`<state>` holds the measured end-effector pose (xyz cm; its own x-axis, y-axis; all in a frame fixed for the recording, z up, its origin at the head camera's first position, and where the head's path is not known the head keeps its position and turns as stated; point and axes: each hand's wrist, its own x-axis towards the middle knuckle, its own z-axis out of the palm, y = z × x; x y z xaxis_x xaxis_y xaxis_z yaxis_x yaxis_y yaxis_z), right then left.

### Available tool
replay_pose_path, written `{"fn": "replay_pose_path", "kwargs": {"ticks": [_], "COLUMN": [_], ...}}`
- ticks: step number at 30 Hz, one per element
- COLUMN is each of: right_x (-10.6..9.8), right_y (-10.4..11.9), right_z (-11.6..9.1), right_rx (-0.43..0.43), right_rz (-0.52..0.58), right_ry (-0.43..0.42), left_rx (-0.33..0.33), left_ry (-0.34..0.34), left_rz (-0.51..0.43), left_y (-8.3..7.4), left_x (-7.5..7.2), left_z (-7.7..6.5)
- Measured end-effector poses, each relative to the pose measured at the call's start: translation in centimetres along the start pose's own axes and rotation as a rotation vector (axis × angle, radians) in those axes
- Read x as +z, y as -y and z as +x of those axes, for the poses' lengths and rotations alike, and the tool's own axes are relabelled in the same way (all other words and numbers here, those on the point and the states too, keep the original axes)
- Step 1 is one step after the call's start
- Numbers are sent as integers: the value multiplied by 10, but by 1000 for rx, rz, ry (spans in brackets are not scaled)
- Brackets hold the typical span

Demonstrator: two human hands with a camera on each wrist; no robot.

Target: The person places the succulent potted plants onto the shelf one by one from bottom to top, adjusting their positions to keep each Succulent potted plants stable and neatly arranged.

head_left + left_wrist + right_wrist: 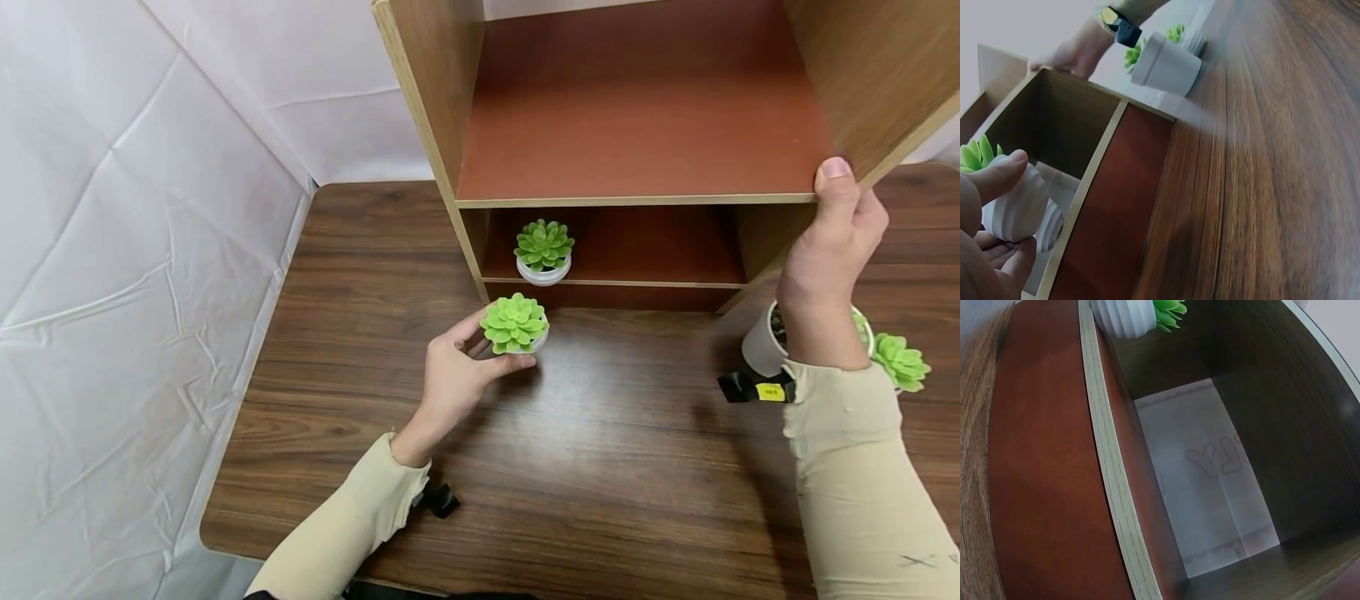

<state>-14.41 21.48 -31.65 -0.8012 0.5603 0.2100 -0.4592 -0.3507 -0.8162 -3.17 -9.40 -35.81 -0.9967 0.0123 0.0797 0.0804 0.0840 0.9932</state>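
My left hand (459, 365) holds a small potted succulent (513, 323) in front of the wooden shelf unit (637, 108), thumb and fingers on its white pot. In the left wrist view that pot (1019, 203) is ribbed, with green leaves on top. A matching succulent (543, 246) stands on the lower shelf, near its left end and front edge. At the unit's right side, my right hand (832, 242) grips the side panel, with the thumb on the front of the upper shelf. Part of a ribbed white pot (1125, 315) shows in the right wrist view.
A larger white pot (763, 346) stands on the brown wooden table (622, 467), partly hidden behind my right forearm. Beside it is another green succulent (902, 362). White sheeting (112, 250) rises along the table's left edge and behind the unit.
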Motion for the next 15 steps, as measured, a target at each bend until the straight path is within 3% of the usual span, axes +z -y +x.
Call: {"fn": "replay_pose_path", "kwargs": {"ticks": [15], "right_x": [-2], "right_y": [1], "right_z": [0], "right_rx": [6], "right_rz": [-35], "right_ry": [1], "left_rx": [30], "left_ry": [22], "left_rz": [-25], "left_y": [-2], "left_x": [20], "left_z": [2]}}
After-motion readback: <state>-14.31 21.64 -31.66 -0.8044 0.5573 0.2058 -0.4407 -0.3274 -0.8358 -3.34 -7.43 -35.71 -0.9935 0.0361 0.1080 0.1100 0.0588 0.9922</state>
